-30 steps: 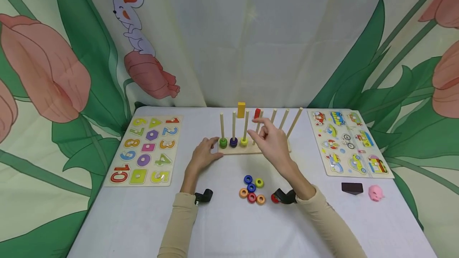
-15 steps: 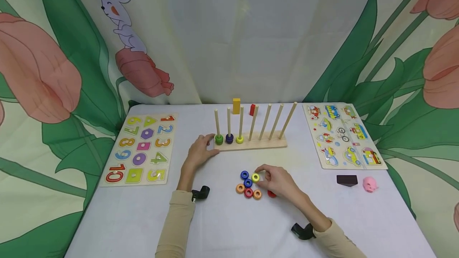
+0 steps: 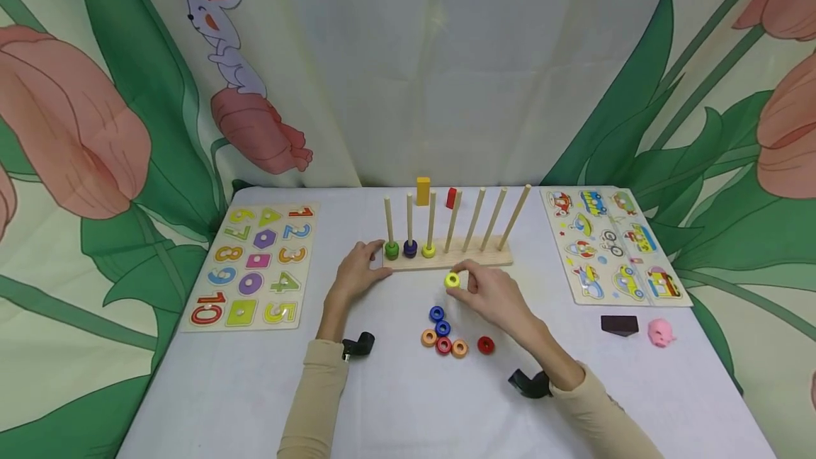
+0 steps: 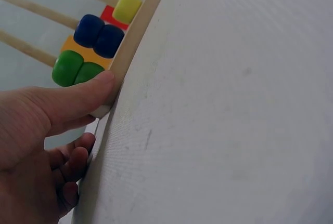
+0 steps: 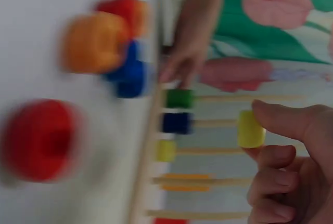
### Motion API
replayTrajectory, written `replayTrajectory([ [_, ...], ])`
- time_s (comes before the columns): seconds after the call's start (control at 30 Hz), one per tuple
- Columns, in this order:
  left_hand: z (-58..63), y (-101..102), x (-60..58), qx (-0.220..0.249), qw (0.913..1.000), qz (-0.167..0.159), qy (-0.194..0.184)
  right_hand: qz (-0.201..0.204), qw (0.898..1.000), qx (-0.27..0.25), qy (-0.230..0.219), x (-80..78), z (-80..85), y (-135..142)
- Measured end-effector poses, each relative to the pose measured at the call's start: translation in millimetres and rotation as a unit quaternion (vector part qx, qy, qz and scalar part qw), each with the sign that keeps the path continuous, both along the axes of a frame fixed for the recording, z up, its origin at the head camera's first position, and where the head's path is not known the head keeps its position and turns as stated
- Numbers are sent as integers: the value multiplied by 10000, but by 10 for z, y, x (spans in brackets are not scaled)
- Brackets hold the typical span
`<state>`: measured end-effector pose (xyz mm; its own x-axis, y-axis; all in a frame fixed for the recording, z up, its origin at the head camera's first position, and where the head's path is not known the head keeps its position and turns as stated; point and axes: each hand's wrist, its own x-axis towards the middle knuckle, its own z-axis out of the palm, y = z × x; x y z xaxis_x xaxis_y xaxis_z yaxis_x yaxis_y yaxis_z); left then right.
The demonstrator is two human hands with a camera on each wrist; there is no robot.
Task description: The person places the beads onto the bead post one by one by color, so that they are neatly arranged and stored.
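My right hand [image 3: 499, 296] pinches a yellow bead [image 3: 452, 280] between thumb and index finger, just in front of the wooden peg rack [image 3: 478, 257]. In the right wrist view the yellow bead [image 5: 251, 129] shows side-on at the thumb tip. My left hand [image 3: 354, 273] grips the rack's left end, its thumb [image 4: 96, 86] along the front edge. Two green beads [image 4: 75, 68] sit on the first peg, two dark blue beads [image 4: 99, 36] on the second, and one yellow bead [image 3: 429, 251] on the third. The other pegs are bare.
Loose blue beads [image 3: 436, 314], orange beads [image 3: 459, 348] and red beads [image 3: 486, 345] lie in front of the rack. A number puzzle [image 3: 251, 268] is at left, a vehicle puzzle [image 3: 615, 246] at right. Behind the rack stand yellow [image 3: 423, 191] and red [image 3: 450, 198] blocks.
My right hand came down from the rack to the loose beads, took hold of the yellow bead and lifted it toward the rack. My left hand stays at the rack's end.
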<state>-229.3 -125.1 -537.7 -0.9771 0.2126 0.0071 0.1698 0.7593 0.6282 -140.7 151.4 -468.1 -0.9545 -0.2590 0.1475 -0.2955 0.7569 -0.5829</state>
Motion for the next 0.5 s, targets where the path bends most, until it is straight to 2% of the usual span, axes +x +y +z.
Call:
replayTrajectory([
  [0.13, -9, -14, -8, 2, 10000, 15, -18, -28, 9937, -606, 938, -206, 447, -109],
  [0.23, -27, -15, -16, -8, 10000, -2, -65, -80, 9856, -1040, 1329, -358, 692, -192],
  [0.37, -30, -12, -20, 7, 10000, -14, -90, -247, 9798, -1183, 1590, -551, 850, -280],
  [0.5, -13, -9, -24, 11, 10000, -16, -50, -483, 9794, -1039, 1663, -703, 876, -336],
])
